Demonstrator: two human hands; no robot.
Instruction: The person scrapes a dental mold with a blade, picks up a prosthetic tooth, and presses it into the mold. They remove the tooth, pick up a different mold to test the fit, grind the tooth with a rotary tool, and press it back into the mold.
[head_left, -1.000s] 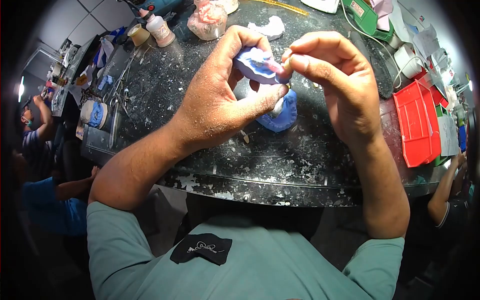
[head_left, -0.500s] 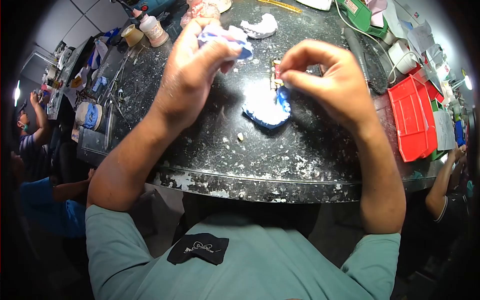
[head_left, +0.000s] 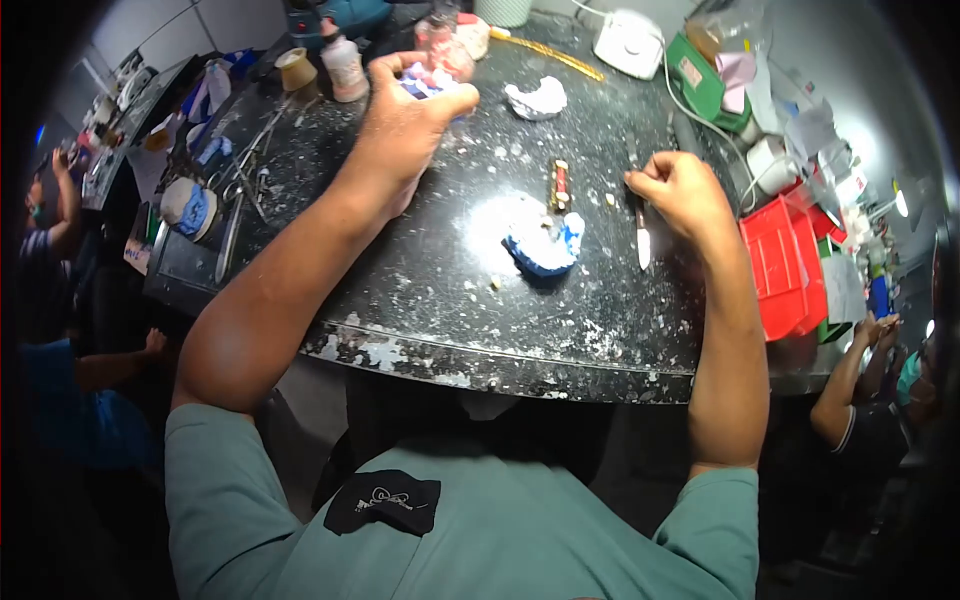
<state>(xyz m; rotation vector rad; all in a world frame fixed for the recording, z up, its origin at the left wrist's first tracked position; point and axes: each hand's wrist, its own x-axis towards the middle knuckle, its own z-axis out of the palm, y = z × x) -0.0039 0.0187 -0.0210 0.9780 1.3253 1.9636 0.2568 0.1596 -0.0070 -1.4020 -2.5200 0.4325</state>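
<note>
My left hand [head_left: 415, 115] is wrapped round a blue and pink dental piece [head_left: 428, 80] over the back of the bench. To the right, my right hand [head_left: 675, 190] hovers with thumb and forefinger together, beside a thin knife-like tool [head_left: 642, 235] lying on the black bench; whether it pinches anything is too small to tell. Between the hands lies a blue and white dental mould [head_left: 542, 250], with a small red and gold piece [head_left: 561, 185] just behind it. A white horseshoe-shaped cast [head_left: 537, 98] sits farther back.
A red tray [head_left: 785, 270] and a green bin [head_left: 705, 80] stand at the right. At the back left are a bottle [head_left: 343, 68] and a small cup [head_left: 295, 70]. Metal tools and a blue-banded cast [head_left: 188, 208] lie left. Other people are at both sides.
My right hand has moved right, away from the red and gold piece, uncovering the knife-like tool. My left hand has moved slightly back with the blue piece. The view has shifted a little.
</note>
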